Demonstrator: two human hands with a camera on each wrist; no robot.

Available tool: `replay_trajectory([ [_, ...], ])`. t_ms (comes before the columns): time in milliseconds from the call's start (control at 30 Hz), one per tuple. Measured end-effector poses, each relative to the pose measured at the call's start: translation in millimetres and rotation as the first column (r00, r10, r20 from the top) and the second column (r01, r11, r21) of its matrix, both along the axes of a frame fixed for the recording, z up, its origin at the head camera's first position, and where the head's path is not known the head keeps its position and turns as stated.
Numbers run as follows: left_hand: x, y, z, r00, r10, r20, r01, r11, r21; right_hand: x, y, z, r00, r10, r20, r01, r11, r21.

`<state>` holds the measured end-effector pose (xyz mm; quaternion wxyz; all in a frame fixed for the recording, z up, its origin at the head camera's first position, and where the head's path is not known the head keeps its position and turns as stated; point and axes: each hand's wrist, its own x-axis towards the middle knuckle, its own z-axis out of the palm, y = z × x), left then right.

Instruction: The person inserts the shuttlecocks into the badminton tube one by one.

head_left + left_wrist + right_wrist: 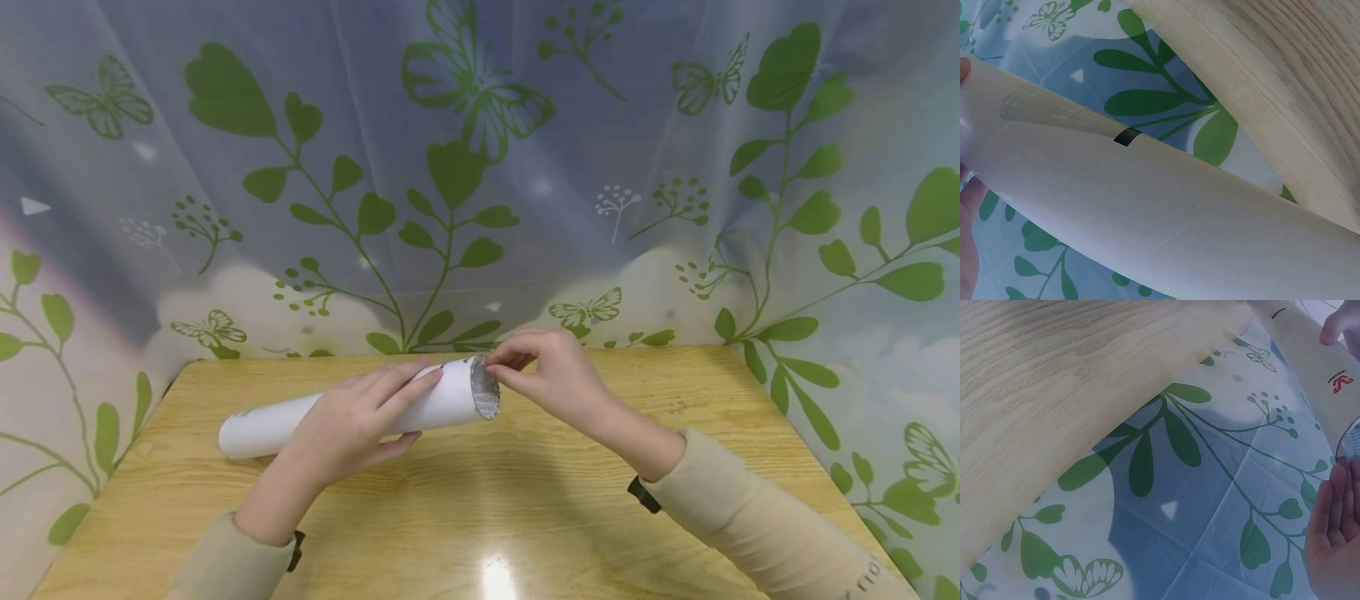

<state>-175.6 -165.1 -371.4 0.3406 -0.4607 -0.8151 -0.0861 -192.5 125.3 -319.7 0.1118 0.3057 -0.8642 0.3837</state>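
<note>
A long white tube (446,398) slants across the table in the head view, its open end toward the right. Grey printed lettering lines the inside of that end. My left hand (360,421) grips the tube around its middle from above, fingers over the top and thumb along the near side. At the open end's upper rim, my right hand (558,375) pinches with thumb and forefinger; whether something thin is between them is too small to tell. The tube (1310,365) bears a red logo in the right wrist view. A dark mark shows on the tube (1147,194) in the left wrist view.
A light wooden table (465,508) lies beneath both hands. Behind it and at the sides hangs a curtain (600,167) printed with green leaves and butterflies. Dark bands (643,495) show at the cuffs of both beige sleeves.
</note>
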Motion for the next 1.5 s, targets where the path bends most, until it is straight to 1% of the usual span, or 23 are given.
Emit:
replay_trajectory([
  [167, -0.3, 0.2, 0.0, 1.000, 0.004, 0.001, -0.004, 1.000, -0.001, 0.8, 2, 0.8, 1.000, -0.006, 0.009, 0.007, 1.000, -0.007],
  [500, -0.7, 0.7, 2.6, 1.000, -0.005, -0.007, 0.005, 1.000, 0.007, -1.0, 11, 6.4, 1.000, -0.014, -0.009, 0.013, 0.999, -0.041],
  [767, 0.8, 0.9, 2.5, 1.000, 0.003, 0.000, -0.003, 1.000, 0.005, -2.6, 29, 2.1, 0.999, -0.048, 0.012, 0.048, 0.999, -0.012],
  [1067, -3.1, 3.5, -4.6, 0.999, -0.027, -0.019, 0.027, 1.000, 0.009, -1.3, 60, -9.5, 0.993, -0.121, 0.005, 0.121, 0.992, 0.020],
  [1233, -5.0, 7.2, -9.9, 0.999, -0.034, -0.006, 0.034, 0.999, -0.004, 0.4, 78, -16.3, 0.987, -0.160, 0.008, 0.160, 0.987, 0.035],
  [1333, -5.9, 11.0, -15.2, 1.000, -0.031, 0.003, 0.031, 0.999, -0.027, 1.7, 88, -21.4, 0.980, -0.196, 0.024, 0.194, 0.980, 0.047],
  [1500, -8.1, 19.5, -27.0, 0.999, -0.033, -0.007, 0.032, 0.996, -0.085, 6.8, 105, -32.9, 0.968, -0.248, 0.046, 0.243, 0.966, 0.091],
])
